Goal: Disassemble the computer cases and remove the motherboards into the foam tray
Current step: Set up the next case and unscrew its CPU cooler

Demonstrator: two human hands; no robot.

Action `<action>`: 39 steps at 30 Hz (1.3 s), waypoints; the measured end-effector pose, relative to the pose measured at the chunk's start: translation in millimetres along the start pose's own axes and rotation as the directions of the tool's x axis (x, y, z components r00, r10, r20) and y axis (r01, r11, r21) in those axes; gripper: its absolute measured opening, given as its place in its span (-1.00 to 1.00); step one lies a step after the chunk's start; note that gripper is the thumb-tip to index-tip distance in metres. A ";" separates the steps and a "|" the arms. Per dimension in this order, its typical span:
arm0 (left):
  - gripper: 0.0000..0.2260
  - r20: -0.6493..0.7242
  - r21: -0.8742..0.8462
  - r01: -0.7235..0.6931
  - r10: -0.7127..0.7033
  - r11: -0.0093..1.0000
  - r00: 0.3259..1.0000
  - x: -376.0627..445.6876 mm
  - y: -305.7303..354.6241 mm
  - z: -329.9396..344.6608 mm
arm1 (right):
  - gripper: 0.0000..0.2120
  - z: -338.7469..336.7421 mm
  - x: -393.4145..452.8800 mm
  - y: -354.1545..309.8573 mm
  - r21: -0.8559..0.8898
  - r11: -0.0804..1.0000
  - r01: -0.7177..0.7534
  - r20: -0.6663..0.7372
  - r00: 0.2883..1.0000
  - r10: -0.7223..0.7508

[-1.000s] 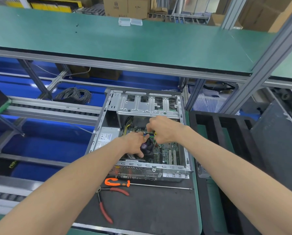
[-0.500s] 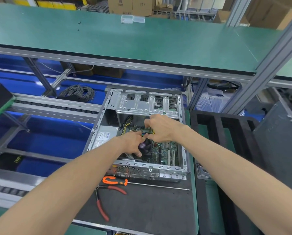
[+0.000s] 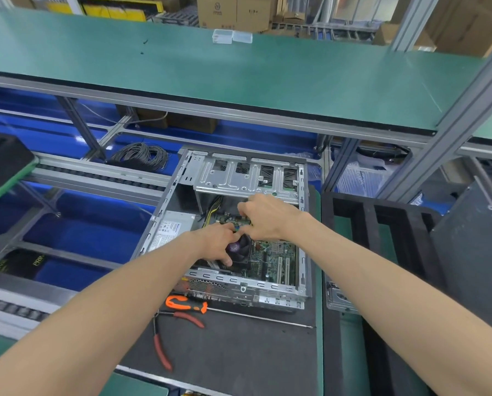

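Both my hands reach into the open computer case [image 3: 224, 292] at 12 o'clock. My left hand [image 3: 216, 244] rests fingers on the fan [image 3: 240, 250]; my right hand [image 3: 263, 217] pinches something small over the motherboard [image 3: 276, 257], what exactly I cannot tell. The foam tray [image 3: 382, 224] sits at 3 o'clock.

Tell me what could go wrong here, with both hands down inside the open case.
Left hand rests on the CPU fan while the right hand pinches something small above it, hidden by the fingers; a hard tug could flex the motherboard. The yellow and black cables may still be plugged in. The case's bare metal edges sit close to both forearms.
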State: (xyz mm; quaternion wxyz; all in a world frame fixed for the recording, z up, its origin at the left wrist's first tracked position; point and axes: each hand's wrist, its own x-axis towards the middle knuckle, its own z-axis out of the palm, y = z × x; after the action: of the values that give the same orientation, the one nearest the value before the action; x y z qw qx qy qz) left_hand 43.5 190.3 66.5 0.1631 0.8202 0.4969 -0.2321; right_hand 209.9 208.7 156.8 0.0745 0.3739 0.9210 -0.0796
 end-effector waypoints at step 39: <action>-0.02 -0.089 0.108 -0.131 0.141 0.986 0.986 3.2 -16.6 -8.8 | -0.88 10.7 -26.2 -15.0 0.189 0.964 -0.189 -0.044 0.979 0.201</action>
State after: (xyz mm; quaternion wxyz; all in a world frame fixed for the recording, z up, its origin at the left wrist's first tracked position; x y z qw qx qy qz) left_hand 31.9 204.6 71.6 0.1124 0.8696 0.4346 -0.2058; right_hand 218.9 178.1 152.8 0.0182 0.4705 0.8703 -0.1448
